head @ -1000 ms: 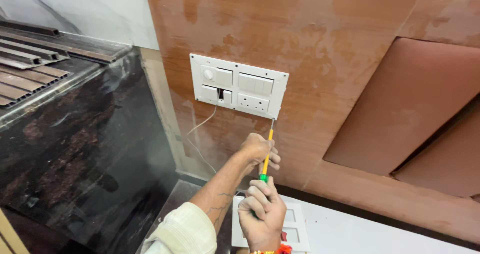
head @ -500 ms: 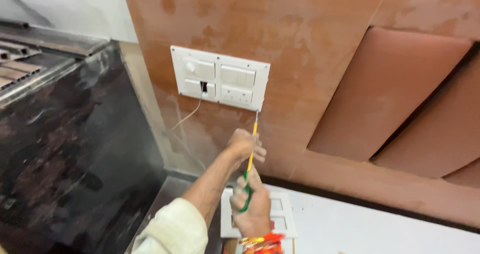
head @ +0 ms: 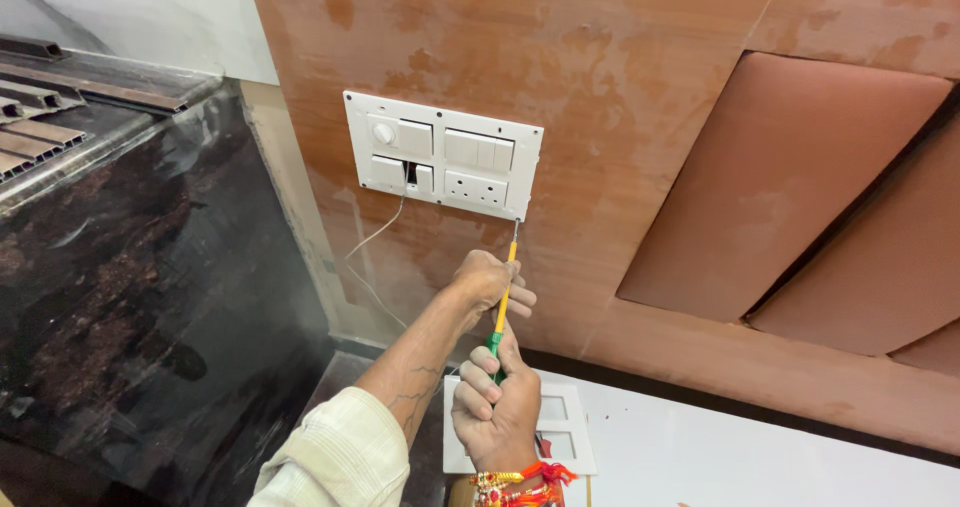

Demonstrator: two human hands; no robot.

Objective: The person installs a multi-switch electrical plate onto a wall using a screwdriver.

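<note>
Since a moment earlier: closer to the wall, switch plate (head: 443,155) larger in view, both hands lower in frame.

Head view: right hand (head: 497,407) wrapped tight round green handle of screwdriver (head: 503,297); left hand (head: 490,282) pinching the yellow shaft higher up, so nearer the plate. Long axis near upright, tip directly above both sets of fingers, at the plate's lower right corner. Loose white plate (head: 560,432) just behind the right hand.

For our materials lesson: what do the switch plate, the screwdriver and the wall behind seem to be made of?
Switch plate: probably moulded plastic, white with a smooth sheen.
Screwdriver: thin metal shaft, glossy yellow and green handle, likely plastic.
Wall: looks like polished wood veneer or laminate, brown and mottled.
</note>
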